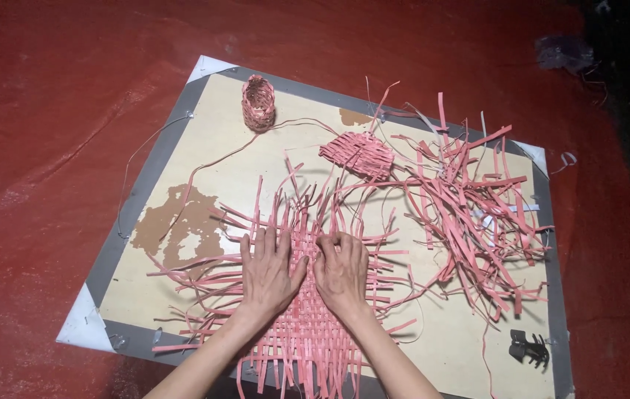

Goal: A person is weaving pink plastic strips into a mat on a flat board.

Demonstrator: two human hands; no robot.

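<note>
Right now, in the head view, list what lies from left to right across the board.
Brown worn patch → left hand → right hand → heap of loose pink strips → black clip.

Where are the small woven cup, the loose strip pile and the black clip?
small woven cup (259, 103), head view, on its woven side wall
loose strip pile (477, 214), head view, middle of the tangle
black clip (528, 347), head view, on its body

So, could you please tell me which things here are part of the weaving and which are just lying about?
In use: left hand, right hand, woven pink mat, board.

Lying about: small woven basket, small woven patch, loose strip pile, black clip.
</note>
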